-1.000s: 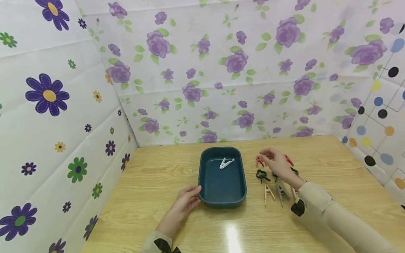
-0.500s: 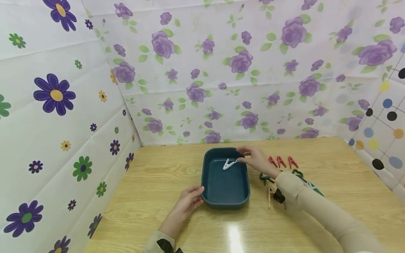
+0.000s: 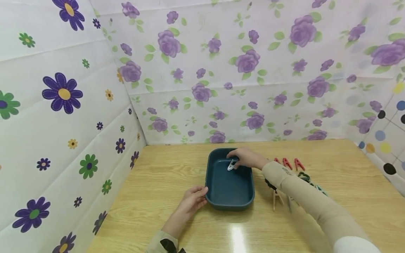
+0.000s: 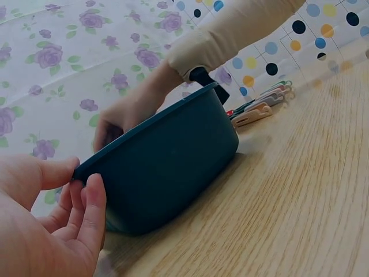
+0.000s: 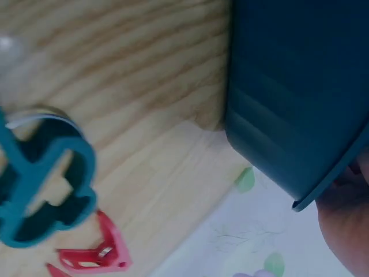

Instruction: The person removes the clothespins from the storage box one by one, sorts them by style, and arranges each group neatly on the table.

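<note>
A dark teal plastic bin (image 3: 230,191) stands on the wooden table. My left hand (image 3: 192,199) pinches its left rim, thumb on top and fingers bent beneath the edge, as the left wrist view (image 4: 57,213) shows. Inside, near the back, lies a white clothespin (image 3: 230,166), one end covered by my right hand (image 3: 245,158). That hand reaches over the bin's right wall, thumb and forefinger apart on either side of the clothespin. In the right wrist view, only part of the right hand (image 5: 346,225) shows behind the bin rim.
Right of the bin, red clothespins (image 3: 287,163) lie in a row. Nearer are dark green clips (image 3: 304,176), a beige clothespin (image 3: 274,200) and a grey one (image 3: 289,203), partly under my right sleeve (image 3: 303,193). Floral cloth (image 3: 190,88) hangs behind the table.
My right hand has moved left from above the red clothespins into the bin, beside the white clothespin. My left hand keeps its hold on the rim. The head view has turned slightly left.
</note>
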The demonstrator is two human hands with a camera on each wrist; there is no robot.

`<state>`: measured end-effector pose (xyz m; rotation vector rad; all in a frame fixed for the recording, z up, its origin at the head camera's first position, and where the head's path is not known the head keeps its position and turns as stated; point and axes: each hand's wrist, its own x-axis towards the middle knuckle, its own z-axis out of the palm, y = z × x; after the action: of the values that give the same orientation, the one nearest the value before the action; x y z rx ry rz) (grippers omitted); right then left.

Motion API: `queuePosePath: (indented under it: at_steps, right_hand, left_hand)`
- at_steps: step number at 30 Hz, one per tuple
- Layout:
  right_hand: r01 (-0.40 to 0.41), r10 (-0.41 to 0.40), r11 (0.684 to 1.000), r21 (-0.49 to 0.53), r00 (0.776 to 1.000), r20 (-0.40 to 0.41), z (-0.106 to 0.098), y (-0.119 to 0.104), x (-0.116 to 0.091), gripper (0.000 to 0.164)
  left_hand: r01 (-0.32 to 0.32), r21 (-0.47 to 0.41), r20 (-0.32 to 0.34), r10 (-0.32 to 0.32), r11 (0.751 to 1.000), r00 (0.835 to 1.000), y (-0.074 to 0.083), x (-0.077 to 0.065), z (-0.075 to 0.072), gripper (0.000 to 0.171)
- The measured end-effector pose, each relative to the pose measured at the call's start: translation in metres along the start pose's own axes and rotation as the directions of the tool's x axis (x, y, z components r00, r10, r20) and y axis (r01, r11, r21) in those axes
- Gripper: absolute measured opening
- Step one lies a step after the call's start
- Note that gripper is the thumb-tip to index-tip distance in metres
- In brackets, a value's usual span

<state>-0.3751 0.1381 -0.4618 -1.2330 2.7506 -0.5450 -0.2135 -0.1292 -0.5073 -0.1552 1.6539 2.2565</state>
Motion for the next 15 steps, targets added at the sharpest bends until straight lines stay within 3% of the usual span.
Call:
queuePosePath:
  at_steps: [8,15]
  right_hand:
    - [-0.109,0.116,0.991,-0.082,0.988,0.097,0.005,-0.004,0.013,0.048]
    - [-0.096,0.115,0.984,-0.149,0.986,0.119,0.010,-0.004,0.021,0.037]
  left_hand:
    - [0.015,0.001,-0.011,-0.015,1.000,1.000,-0.002,-0.001,0.000,0.006]
    - [0.017,-0.007,-0.018,-0.017,1.000,1.000,-0.002,0.000,0.001,0.007]
